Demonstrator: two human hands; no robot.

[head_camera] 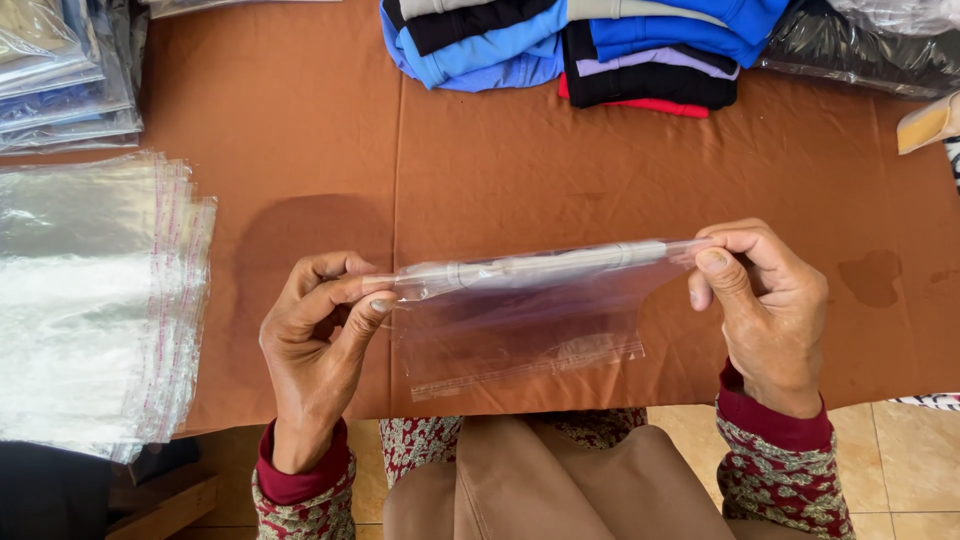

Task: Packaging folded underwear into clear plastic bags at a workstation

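My left hand (320, 330) and right hand (765, 300) pinch the bag (520, 320) by its top corners; between my fingers it hangs light, limp and slippery.

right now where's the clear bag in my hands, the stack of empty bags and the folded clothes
clear bag (520, 320), head view, middle of its film
stack of empty bags (90, 300), head view, top sheet
folded clothes (600, 45), head view, blue garment

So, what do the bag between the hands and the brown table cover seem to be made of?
The bag looks like thin clear plastic film: it is glossy, see-through and wrinkled, pinched at its ends by the left hand and right hand. The table cover seems to be matte woven cloth, with soft creases and a darker stain.
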